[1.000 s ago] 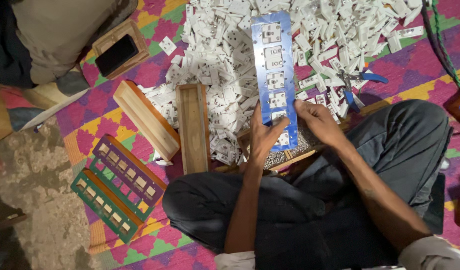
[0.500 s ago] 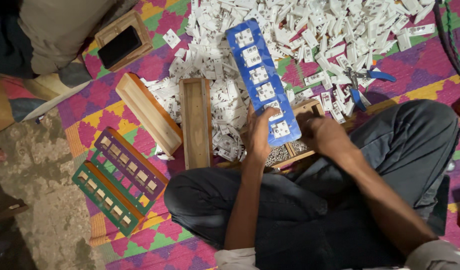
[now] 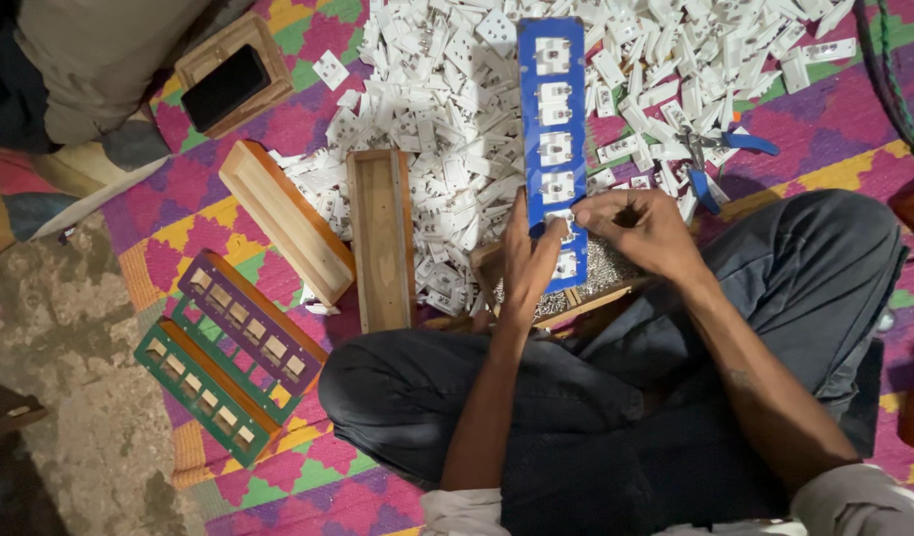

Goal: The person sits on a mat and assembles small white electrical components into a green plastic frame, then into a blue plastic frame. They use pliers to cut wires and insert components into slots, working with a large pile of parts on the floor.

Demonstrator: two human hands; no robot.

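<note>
A long blue plate (image 3: 551, 119) with several white socket inserts set in its cut-outs stands upright over a pile of white plastic parts (image 3: 447, 129). My left hand (image 3: 529, 260) grips its lower left edge, thumb on the face. My right hand (image 3: 644, 230) holds the lower right edge, fingertips pinched at one of the lower inserts. The plate's bottom end rests over a small wooden tray of tiny metal pieces (image 3: 606, 273) in front of my crossed legs.
Two empty wooden boxes (image 3: 383, 238) (image 3: 286, 220) lie left of the pile. Purple and green slotted plates (image 3: 229, 347) are stacked at the lower left. Blue-handled pliers (image 3: 720, 159) lie right. A phone in a wooden box (image 3: 224, 87) sits beside another person's knee (image 3: 90, 60).
The blue plate has swung from tilting left to standing nearly straight. Both hands have shifted along with its lower end, and the right hand now pinches at a lower insert.
</note>
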